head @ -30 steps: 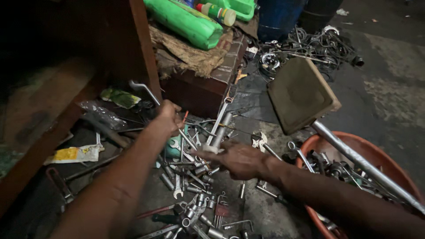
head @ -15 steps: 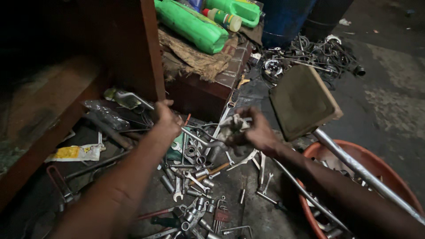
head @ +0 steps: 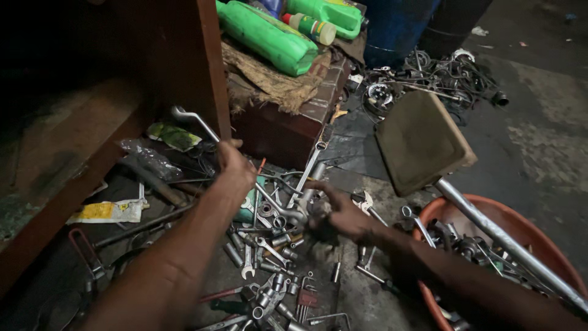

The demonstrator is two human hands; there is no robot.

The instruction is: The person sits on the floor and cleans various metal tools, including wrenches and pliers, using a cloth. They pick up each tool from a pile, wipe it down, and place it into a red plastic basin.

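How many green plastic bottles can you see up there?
2. One big green bottle lies on its side on the ragged cloth atop the dark box. Another green bottle lies behind it, at the picture's top edge. More may be hidden beyond that edge.

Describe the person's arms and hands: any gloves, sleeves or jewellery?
Both forearms are bare, with no sleeve in view. The left hand and right hand wear no gloves. No watch, ring or bracelet shows, though the dim light and motion blur make small items hard to rule out.
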